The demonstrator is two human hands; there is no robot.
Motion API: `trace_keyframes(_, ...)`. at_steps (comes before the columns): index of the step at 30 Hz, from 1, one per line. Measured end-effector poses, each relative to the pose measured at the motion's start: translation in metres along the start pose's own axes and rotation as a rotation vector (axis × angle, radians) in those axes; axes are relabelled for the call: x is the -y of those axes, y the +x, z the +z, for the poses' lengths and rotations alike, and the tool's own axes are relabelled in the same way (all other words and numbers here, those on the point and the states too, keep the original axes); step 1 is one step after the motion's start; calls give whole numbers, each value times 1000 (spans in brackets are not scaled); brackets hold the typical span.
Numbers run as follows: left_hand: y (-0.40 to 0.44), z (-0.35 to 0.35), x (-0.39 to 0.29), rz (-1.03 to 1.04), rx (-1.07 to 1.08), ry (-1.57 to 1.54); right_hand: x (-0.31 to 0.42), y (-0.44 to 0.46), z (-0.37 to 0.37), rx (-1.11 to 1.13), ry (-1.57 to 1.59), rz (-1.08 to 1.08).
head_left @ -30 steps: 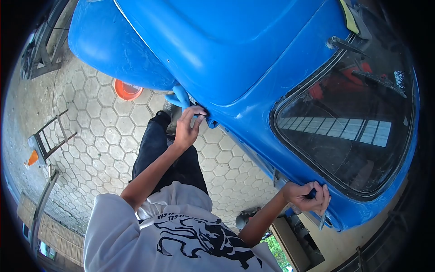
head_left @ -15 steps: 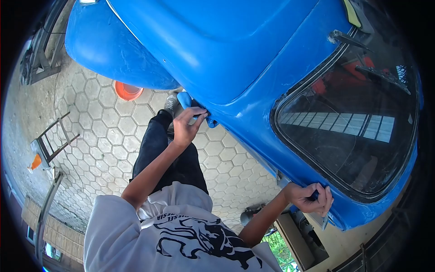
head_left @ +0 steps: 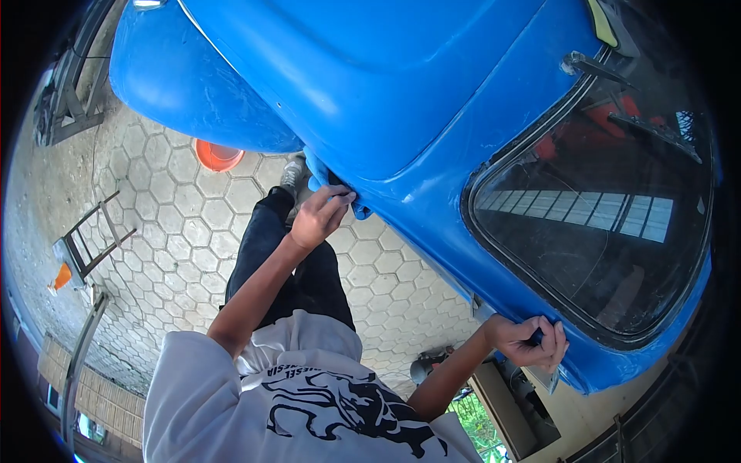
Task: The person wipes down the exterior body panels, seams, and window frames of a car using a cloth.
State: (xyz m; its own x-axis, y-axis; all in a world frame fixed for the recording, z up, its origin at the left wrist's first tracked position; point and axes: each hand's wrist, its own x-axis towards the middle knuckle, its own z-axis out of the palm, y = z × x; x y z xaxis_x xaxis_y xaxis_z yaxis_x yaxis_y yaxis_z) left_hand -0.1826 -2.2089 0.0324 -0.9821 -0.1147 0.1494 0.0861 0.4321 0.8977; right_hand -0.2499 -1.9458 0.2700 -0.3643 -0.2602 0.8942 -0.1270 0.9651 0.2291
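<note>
A blue car body [head_left: 340, 85] fills the upper part of the view. My left hand [head_left: 318, 216] is at its lower side edge, thumb and fingers pinched together beside a dark gap; anything between the fingertips is too small to make out. Light blue cloth-like material [head_left: 315, 168] shows just behind that hand. My right hand [head_left: 531, 341] rests against the body below the windshield [head_left: 587, 231]. Its fingers curl round a small dark blue-handled object [head_left: 536, 336], and a pale flat end [head_left: 553, 380] sticks out below them. The object's kind is mostly hidden.
An orange bucket [head_left: 219, 155] stands on the hexagonal paving [head_left: 181, 193] near my foot. To the left is a metal frame [head_left: 93, 235] with an orange item [head_left: 62, 276]. A wiper [head_left: 598, 68] juts from the body. An open wooden box [head_left: 505, 409] lies at lower right.
My left hand has shifted slightly down and its fingers have drawn closer together at the edge. The light blue material behind it has changed shape. My right hand has stayed in place.
</note>
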Motion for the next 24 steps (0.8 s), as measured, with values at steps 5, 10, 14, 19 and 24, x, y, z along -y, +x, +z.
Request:
trace_keyframes(5, 6, -8, 10, 226, 55, 111, 3, -1, -2, 13, -19, 27)
trace_keyframes(10, -3, -3, 40, 243, 124, 145, 3, 2, -2, 25, 23, 32)
trace_keyframes(14, -17, 10, 56, 195, 118, 100, 3, 0, -2, 19, 43, 49)
trace_keyframes(19, -16, 15, 68, 164, 70, 76, 0, -1, -2, 32, 78, 23)
trace_keyframes(24, -4, 4, 45, 210, 30, -3, 0, -1, 1, -27, 140, -16)
